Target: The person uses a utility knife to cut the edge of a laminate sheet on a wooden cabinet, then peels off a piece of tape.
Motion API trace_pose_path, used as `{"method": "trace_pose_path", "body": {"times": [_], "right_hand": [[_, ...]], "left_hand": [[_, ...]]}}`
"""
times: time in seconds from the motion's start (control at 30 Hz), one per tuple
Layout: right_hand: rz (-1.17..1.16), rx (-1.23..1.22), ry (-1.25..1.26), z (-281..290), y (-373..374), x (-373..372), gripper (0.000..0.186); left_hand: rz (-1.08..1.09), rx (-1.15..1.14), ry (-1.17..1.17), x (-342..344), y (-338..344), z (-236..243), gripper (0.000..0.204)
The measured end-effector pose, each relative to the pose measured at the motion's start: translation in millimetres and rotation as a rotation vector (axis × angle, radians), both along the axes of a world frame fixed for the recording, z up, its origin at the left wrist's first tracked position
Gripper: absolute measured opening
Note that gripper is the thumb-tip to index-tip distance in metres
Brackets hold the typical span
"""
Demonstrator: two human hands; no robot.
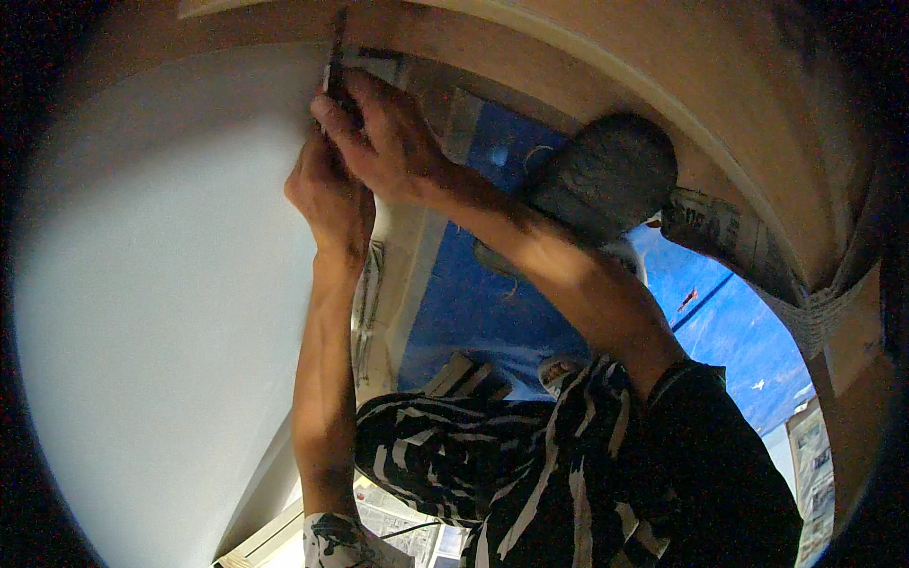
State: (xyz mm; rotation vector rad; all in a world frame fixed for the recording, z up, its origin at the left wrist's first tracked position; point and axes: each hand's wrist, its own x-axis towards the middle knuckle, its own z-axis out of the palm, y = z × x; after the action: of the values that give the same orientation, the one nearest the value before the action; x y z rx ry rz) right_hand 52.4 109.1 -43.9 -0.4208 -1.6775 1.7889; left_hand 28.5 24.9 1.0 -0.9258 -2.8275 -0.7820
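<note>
My right hand (393,137) is closed around a thin, dark, knife-like tool (335,57), near the top of a white panel (161,284). The tool points up toward a brown wooden surface (256,30); its exact kind is unclear. Just below, my left hand (331,194) presses close against the right one. Its fingers look curled, but most are hidden, and I cannot see what they hold. My left forearm runs along the panel's right edge.
A pale curved edge (568,52) arches overhead. Blue sheeting (502,312) lies below, with a dark rounded thing (606,175) above it. Crumpled newspaper (720,227) hangs at the right, and more newspaper (388,521) lies at the bottom. Black-and-white patterned trousers (454,454) cover my legs.
</note>
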Motion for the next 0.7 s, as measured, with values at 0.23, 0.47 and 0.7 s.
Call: {"method": "trace_pose_path", "body": {"times": [0.23,0.47,0.7], "right_hand": [[-0.038,-0.005,0.031,2,2,-6,0.028],[-0.005,-0.036,0.020,-5,7,-2,0.032],[-0.026,-0.030,-0.103,-27,-3,-2,0.030]], "left_hand": [[-0.034,-0.022,0.016,-4,-1,1,0.014],[-0.008,-0.008,-0.031,0,11,-2,0.011],[-0.022,-0.055,-0.074,-3,-4,-26,0.009]]}}
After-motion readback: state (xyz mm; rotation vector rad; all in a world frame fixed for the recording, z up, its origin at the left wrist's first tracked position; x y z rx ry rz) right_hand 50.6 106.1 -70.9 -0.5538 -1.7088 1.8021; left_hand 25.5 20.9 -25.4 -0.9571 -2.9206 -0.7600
